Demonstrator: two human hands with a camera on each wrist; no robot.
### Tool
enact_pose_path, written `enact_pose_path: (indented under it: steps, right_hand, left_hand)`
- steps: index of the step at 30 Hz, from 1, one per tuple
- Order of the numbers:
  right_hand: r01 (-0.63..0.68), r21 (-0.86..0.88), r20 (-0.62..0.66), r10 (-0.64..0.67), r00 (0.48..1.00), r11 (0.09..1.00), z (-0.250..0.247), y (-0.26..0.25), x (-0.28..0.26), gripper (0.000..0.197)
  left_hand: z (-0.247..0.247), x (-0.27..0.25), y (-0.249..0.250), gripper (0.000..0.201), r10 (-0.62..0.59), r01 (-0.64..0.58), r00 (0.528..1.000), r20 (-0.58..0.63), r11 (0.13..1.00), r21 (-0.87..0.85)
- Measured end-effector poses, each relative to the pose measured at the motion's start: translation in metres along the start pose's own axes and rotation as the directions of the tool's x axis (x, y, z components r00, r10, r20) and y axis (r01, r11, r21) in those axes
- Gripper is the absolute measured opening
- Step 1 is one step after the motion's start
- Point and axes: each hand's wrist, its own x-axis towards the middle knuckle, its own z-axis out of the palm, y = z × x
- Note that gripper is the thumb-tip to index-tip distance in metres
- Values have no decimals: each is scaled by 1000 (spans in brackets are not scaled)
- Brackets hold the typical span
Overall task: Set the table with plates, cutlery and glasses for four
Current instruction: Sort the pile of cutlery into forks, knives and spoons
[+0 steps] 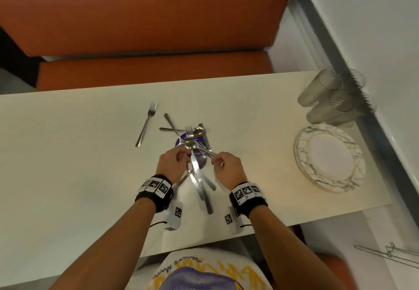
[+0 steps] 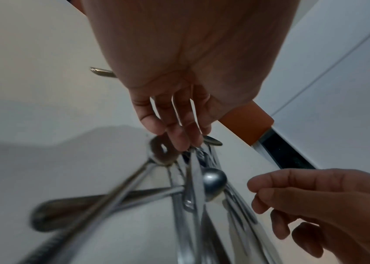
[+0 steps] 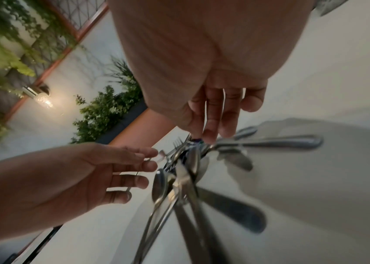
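Note:
A purple holder [image 1: 201, 162] stands mid-table with several forks, spoons and knives [image 1: 192, 144] fanned out of it. My left hand [image 1: 184, 155] reaches in from the left and pinches one piece near the holder's mouth; its fingertips [image 2: 180, 142] lie on the metal. From the right, my right hand [image 1: 214, 159] comes in with curled fingers and pinches the end of another piece. A single fork [image 1: 146, 124] lies flat on the table to the left of the holder. A stack of plates [image 1: 301, 153] with a gold-lined rim sits at the right, and clear glasses [image 1: 328, 99] stand behind it.
The cream table [image 1: 68, 153] runs left to right in front of me. An orange bench [image 1: 158, 17] stands beyond its far edge. A metal ledge [image 1: 362, 117] and a white wall bound the right end, close to the glasses.

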Motion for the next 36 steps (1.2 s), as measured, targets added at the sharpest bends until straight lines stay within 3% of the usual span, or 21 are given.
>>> enact_pose_path:
  steps: [3,9,16,22,26,30,32,36]
  right_hand:
    - [-68,-102,54,74,996,992,25,-16,-4,5]
    - [-139,-301,45,160,986,944,56,-32,-13,19]
    - [-140,-261,-23,139,990,955,66,-41,-16,10]
    - [-160,-305,3,169,986,939,69,-45,-14,3]
    - [-188,-227,-32,186,982,956,57,-52,-11,14]
    - [-111,-62,-79,106,991,992,42,-77,-5,15]
    - [-60,63,-93,65,994,996,36,-93,0,11]
    - [-28,340,-76,57,995,940,33,-118,12,9]
  left_hand:
    - [-22,-4,-19,24,-11,11,1000,4,1000,-24]
    - [-49,-9,-49,31,-53,53,999,10,997,-47]
    - [-60,-10,-60,25,-70,72,997,23,992,-102]
    - [-59,-8,-61,28,-65,69,997,44,992,-110]
    - [-59,-6,-53,27,-45,50,998,38,989,-136]
    - [-57,-3,-34,21,-12,22,999,50,976,-215]
    - [-55,-4,-19,22,-40,76,992,122,949,-305]
    - [-56,-14,7,50,-88,284,927,365,801,-527]
